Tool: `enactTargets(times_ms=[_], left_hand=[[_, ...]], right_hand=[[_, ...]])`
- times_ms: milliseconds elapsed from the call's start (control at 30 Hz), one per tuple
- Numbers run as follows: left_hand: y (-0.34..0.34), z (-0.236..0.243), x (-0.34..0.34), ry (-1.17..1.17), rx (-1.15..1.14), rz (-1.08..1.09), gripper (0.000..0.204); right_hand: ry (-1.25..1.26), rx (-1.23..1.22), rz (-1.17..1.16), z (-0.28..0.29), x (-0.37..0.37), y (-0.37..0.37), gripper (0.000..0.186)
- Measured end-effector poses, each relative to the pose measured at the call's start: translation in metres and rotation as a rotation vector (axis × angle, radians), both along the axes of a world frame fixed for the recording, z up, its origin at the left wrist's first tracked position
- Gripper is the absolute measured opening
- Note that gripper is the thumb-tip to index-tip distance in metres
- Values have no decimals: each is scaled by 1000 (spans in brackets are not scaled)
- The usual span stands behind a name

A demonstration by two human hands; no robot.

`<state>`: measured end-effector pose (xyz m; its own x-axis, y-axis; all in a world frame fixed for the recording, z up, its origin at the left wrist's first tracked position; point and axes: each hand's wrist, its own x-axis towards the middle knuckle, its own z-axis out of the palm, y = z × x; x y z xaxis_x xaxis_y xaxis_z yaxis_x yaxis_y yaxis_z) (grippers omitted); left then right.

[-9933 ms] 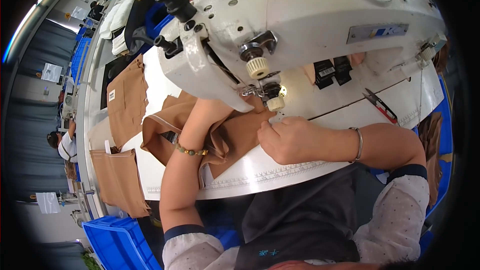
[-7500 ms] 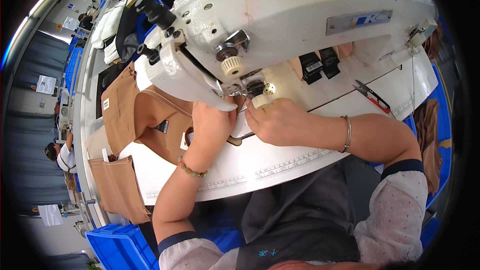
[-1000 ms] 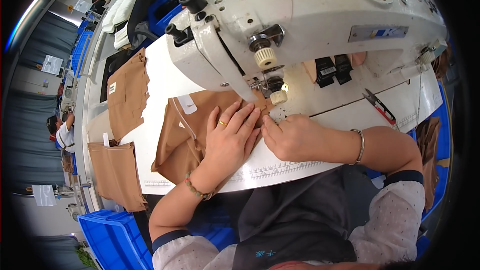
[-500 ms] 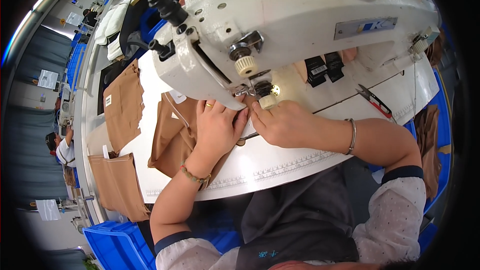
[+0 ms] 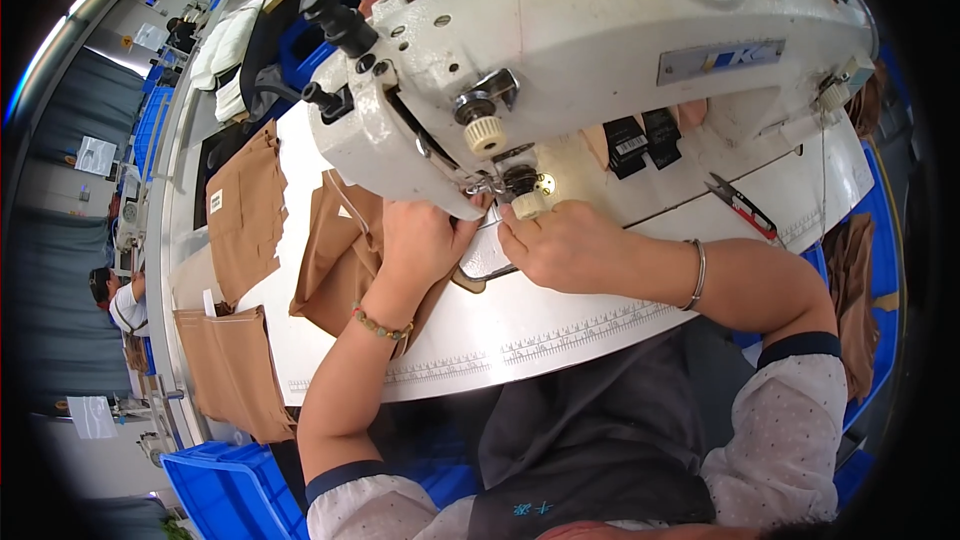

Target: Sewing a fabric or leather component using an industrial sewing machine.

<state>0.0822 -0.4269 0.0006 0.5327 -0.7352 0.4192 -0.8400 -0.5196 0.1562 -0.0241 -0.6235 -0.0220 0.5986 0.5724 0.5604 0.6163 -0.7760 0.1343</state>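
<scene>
A white sewing machine (image 5: 590, 40) stands over the work. My left hand (image 5: 425, 240) lies on a brown fabric piece (image 5: 335, 260), left of the needle area. Its thumb presses in beside the fabric, while the machine head hides most of the other fingers. Right of the presser foot (image 5: 485, 186), my right hand (image 5: 565, 245) is closed, its fingers curled and the tips together beside a cream knob (image 5: 528, 204). Whatever those fingertips pinch is too small or hidden to make out. Much of the fabric hangs in loose folds under and left of my left wrist.
Brown fabric stacks (image 5: 243, 210) lie at the left, another (image 5: 235, 365) overhanging the table edge. Red-handled thread snips (image 5: 742, 208) and black labels (image 5: 642, 142) lie at the right. A blue crate (image 5: 235, 485) stands lower left. A person (image 5: 128, 302) sits far left.
My left hand has slid slightly left and further behind the machine head, so its fingers are now mostly hidden. The fabric has shifted slightly with it. My right hand has barely moved.
</scene>
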Motion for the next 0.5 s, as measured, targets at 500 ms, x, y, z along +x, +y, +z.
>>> enactTargets(times_ms=[500], left_hand=[[0, 2, 2, -59, -68, -21, 32]], right_hand=[[-21, 50, 26, -1, 4, 2, 10]])
